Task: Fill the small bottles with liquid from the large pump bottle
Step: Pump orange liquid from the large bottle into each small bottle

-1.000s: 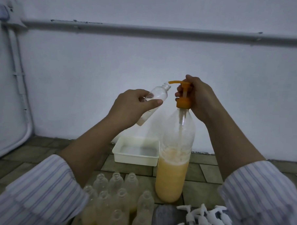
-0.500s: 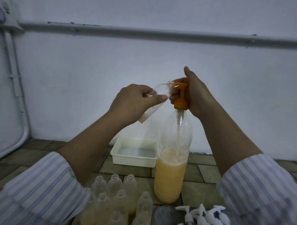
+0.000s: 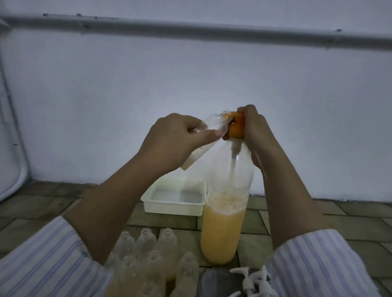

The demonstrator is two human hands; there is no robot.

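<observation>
A large clear bottle (image 3: 224, 226), about half full of orange liquid, stands upright on the tiled floor. Its orange pump head (image 3: 236, 127) is pushed down under my right hand (image 3: 256, 137), whose fingers curl over it. My left hand (image 3: 170, 140) grips a small clear bottle (image 3: 210, 128), tilted with its mouth up against the pump spout. A little pale liquid sits at the small bottle's lower end (image 3: 188, 165). The spout tip is hidden by the bottle mouth and my fingers.
Several small open bottles (image 3: 150, 256), some holding yellowish liquid, stand in a cluster in front of me. Several white pump caps (image 3: 251, 290) lie at the lower right. A white rectangular tub (image 3: 174, 201) sits behind, near the white wall.
My right hand has pressed the pump head down from raised to fully lowered. The small bottle's mouth moved right onto the spout. The camera view tilted slightly.
</observation>
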